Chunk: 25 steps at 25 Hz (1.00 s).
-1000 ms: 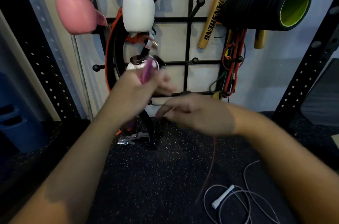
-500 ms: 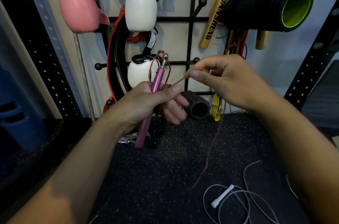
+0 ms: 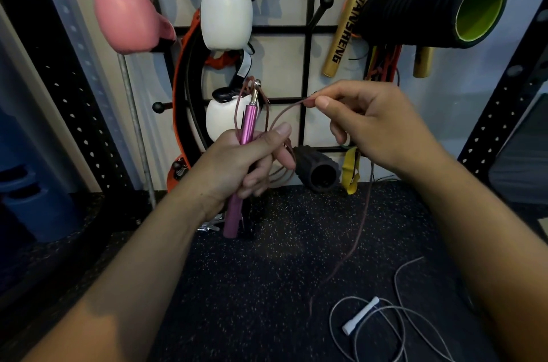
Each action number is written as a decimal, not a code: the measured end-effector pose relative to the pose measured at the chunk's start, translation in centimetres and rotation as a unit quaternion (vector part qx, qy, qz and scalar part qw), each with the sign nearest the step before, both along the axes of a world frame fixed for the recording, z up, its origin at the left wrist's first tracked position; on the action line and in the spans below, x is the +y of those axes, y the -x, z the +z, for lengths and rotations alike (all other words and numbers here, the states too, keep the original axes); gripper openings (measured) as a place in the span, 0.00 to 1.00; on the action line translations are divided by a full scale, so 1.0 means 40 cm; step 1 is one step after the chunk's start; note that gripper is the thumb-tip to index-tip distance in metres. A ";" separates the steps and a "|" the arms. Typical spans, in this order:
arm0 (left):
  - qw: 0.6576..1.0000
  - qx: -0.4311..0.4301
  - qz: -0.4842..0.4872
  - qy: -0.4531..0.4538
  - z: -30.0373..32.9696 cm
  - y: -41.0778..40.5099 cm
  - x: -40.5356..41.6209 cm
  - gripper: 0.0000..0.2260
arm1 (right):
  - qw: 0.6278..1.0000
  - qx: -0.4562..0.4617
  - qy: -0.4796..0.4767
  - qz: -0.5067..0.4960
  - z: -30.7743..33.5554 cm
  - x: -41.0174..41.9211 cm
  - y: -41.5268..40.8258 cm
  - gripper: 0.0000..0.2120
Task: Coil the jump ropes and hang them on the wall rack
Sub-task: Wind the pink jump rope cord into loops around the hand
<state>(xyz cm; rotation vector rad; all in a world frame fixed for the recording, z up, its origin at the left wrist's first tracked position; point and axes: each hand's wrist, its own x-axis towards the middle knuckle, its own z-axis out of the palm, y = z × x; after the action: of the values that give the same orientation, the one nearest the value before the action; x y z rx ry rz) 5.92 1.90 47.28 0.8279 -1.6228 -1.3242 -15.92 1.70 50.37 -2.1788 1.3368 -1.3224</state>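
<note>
Cable of a second jump rope (image 3: 385, 329), pale grey with a white handle (image 3: 360, 319), lies in loose loops on the dark speckled floor mat (image 3: 267, 272), close to the mat's near right edge. Above it, a thin reddish-brown cord (image 3: 360, 228) trails down from the right hand to the mat, its tail ending just beside the white handle. The left hand (image 3: 237, 163) has its fingers curled round a pink handle (image 3: 244, 154), held nearly upright with its silver swivel tip on top, and several loops of the same cord are gathered in that grip against the handle. The right hand (image 3: 373, 127) pinches the cord between thumb and forefinger, just beside and slightly higher than the left, the other fingers loosely curled; a short stretch of cord runs taut between the two hands. Beyond the hands, at the mat's far edge, a small black roller (image 3: 318, 172) and a yellow band (image 3: 351, 169) sit against the wall. On the wall hangs the black grid rack (image 3: 307, 65) with ball-tipped pegs, carrying a pink boxing glove (image 3: 127, 17), white boxing gloves (image 3: 225, 12), gold sticks (image 3: 347, 20), an orange-and-black hoop (image 3: 182, 100), and a large black foam roller (image 3: 433, 9) with a green core.
</note>
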 end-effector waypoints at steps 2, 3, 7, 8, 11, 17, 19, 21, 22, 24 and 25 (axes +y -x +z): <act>1.000 0.014 -0.020 -0.009 0.016 0.001 0.010 0.18 | 1.000 -0.020 0.021 0.001 0.003 0.001 -0.002 0.08; 0.998 0.032 -0.055 -0.020 0.022 0.001 0.016 0.18 | 0.998 -0.047 0.033 0.000 0.005 0.001 -0.002 0.08; 0.919 0.286 -0.256 -0.087 0.066 0.006 0.046 0.15 | 0.979 -0.186 -0.068 0.044 -0.043 -0.018 -0.007 0.09; 0.883 0.379 -0.260 -0.093 0.077 0.008 0.044 0.14 | 0.966 -0.203 -0.135 0.086 -0.072 -0.022 -0.015 0.09; 0.859 0.499 -0.113 -0.035 0.092 -0.001 0.009 0.17 | 0.930 -0.097 -0.290 0.203 -0.148 -0.010 -0.046 0.11; 0.954 -0.182 0.185 0.153 0.034 -0.037 -0.009 0.16 | 0.938 0.140 -0.238 0.209 -0.026 0.059 -0.072 0.12; 0.960 -0.245 0.081 0.105 0.021 -0.035 -0.001 0.24 | 0.971 0.128 -0.147 0.137 0.019 0.058 -0.052 0.07; 0.970 -0.224 0.011 0.094 0.012 -0.030 0.003 0.27 | 0.992 0.054 -0.097 0.064 0.026 0.053 -0.047 0.03; 0.975 -0.202 -0.007 0.088 0.012 -0.029 0.003 0.24 | 0.996 0.018 -0.082 0.027 0.017 0.049 -0.050 0.07; 0.989 -0.131 -0.026 0.061 0.018 -0.028 0.004 0.17 | 0.998 -0.006 -0.047 -0.035 -0.006 0.042 -0.058 0.20; 0.995 -0.084 -0.030 0.047 0.022 -0.026 0.005 0.15 | 0.998 -0.009 -0.042 -0.040 -0.014 0.039 -0.055 0.23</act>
<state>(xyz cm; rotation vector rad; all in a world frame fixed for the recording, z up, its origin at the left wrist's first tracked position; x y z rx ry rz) 6.95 2.08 48.15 0.8597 -1.8401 -1.2369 -13.70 3.24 49.80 -2.0730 1.4600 -1.2862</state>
